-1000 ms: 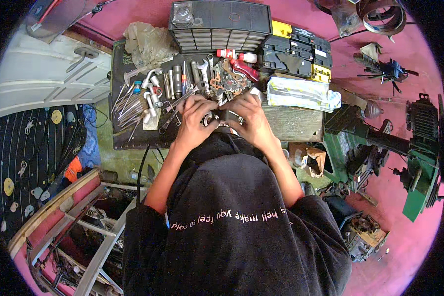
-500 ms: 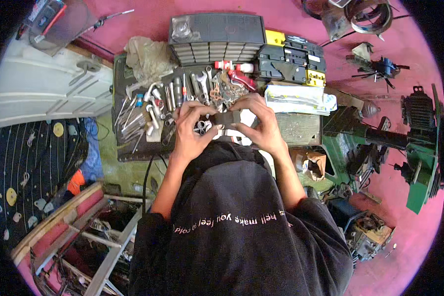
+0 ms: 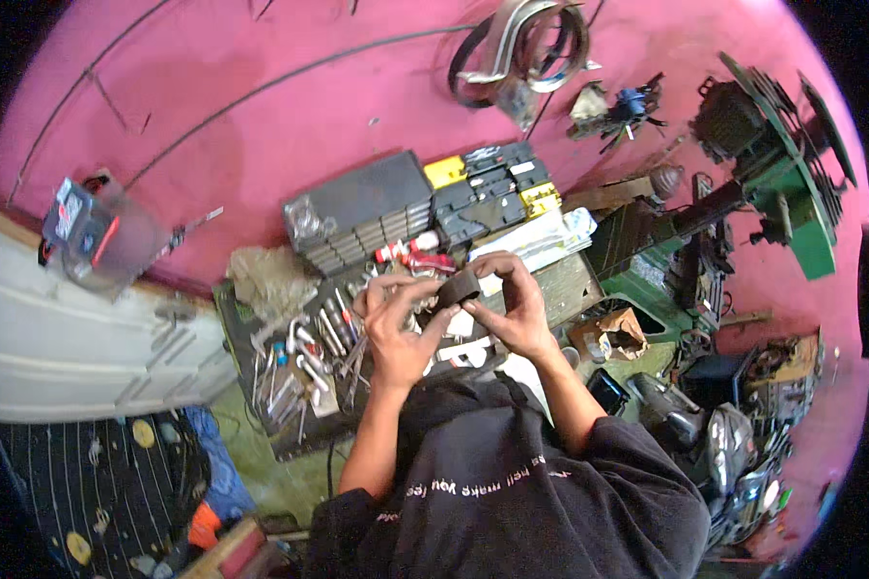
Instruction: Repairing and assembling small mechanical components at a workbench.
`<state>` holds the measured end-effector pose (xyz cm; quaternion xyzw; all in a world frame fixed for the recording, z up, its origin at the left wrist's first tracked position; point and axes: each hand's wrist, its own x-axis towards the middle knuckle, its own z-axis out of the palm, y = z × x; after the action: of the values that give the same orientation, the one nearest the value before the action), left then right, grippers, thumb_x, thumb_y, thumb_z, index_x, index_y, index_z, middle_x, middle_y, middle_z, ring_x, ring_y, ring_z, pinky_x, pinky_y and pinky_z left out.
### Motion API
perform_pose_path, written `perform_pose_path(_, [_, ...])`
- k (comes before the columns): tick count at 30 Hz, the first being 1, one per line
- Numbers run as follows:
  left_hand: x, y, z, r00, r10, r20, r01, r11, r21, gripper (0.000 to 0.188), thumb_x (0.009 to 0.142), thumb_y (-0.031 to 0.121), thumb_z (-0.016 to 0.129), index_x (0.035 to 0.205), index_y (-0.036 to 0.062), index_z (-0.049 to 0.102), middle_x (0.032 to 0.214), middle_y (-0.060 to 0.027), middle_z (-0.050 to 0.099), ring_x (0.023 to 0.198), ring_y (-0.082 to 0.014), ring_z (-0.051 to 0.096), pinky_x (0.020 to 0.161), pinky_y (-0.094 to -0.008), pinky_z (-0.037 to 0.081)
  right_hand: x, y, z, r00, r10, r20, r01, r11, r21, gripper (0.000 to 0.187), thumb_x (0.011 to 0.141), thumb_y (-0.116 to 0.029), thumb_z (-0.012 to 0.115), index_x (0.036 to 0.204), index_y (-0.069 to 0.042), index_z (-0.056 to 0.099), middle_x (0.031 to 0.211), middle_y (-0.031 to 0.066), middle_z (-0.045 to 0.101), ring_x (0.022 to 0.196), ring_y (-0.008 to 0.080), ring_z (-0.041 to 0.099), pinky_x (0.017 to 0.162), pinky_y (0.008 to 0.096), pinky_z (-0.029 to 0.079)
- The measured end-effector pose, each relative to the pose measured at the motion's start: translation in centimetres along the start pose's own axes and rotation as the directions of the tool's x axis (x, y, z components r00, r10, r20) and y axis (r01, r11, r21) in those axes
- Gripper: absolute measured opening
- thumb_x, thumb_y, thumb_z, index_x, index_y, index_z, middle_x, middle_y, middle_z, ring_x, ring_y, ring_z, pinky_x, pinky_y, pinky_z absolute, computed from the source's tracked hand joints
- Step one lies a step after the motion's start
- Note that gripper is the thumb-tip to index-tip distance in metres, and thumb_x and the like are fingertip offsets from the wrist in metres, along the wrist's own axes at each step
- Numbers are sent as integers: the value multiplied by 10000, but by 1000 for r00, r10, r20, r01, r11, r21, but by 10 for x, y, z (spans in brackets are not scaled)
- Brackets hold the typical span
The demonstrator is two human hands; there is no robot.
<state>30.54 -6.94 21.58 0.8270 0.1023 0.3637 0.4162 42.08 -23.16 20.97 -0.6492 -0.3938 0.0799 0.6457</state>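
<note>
Between my two hands, above the front of the workbench [image 3: 290,447], is a dark, short ring-shaped part [image 3: 460,288]. My left hand [image 3: 401,333] pinches its left side with thumb and fingers. From the other side, my right hand [image 3: 515,314] grips it, the thumb low and the fingers curled over the top. What exact part it is, I cannot tell. Under the hands lie white pieces [image 3: 468,353], partly hidden. Left of my left hand, several metal hand tools [image 3: 309,367] are spread over the bench. A red-and-white tube [image 3: 406,248] lies behind the hands.
At the bench's back stand a dark drawer cabinet [image 3: 357,207] and a black-and-yellow tool case [image 3: 492,205]. A crumpled plastic bag [image 3: 266,283] is at the left, a white plastic package [image 3: 536,241] at the right. Farther right are a green machine [image 3: 792,198] and an open cardboard box [image 3: 620,336].
The view has swung, so the bench appears tilted and more wall shows. Both hands still hold the dark part, which is now tipped so its ring shape shows.
</note>
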Motion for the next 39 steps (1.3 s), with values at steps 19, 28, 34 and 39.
perform_pose_path(19, [113,94,105,963,248,-103,-230,959,165,236,713,169,882,934,115,821,895,-32,772,974,-252,653,946,-404,410,79,-48,-151,927,-306,-219,149,833,-533,327,771,-126,860,1080,-56,777,963,69,747,999,278,632,923,401,459])
perform_pose_path(28, [211,137,170,950,256,-182,-193,934,302,208,753,170,872,945,115,816,883,-22,783,975,-232,632,963,-390,398,179,-53,-233,892,-393,-222,215,803,-557,294,779,-136,844,1062,-81,789,949,51,749,969,256,613,926,393,425])
perform_pose_path(34, [264,150,191,942,258,-216,-180,929,324,241,755,189,892,979,131,822,889,-7,792,958,-221,637,950,-375,364,240,-58,-261,883,-422,-205,247,789,-562,306,772,-161,855,1065,-94,798,929,34,745,934,243,602,940,382,407])
perform_pose_path(39, [291,152,198,915,250,-317,-149,938,312,240,761,162,885,991,135,824,875,-10,781,956,-214,623,929,-375,382,277,-54,-267,838,-500,-217,327,779,-535,291,787,-157,842,1067,-95,795,891,28,729,899,225,579,867,377,425])
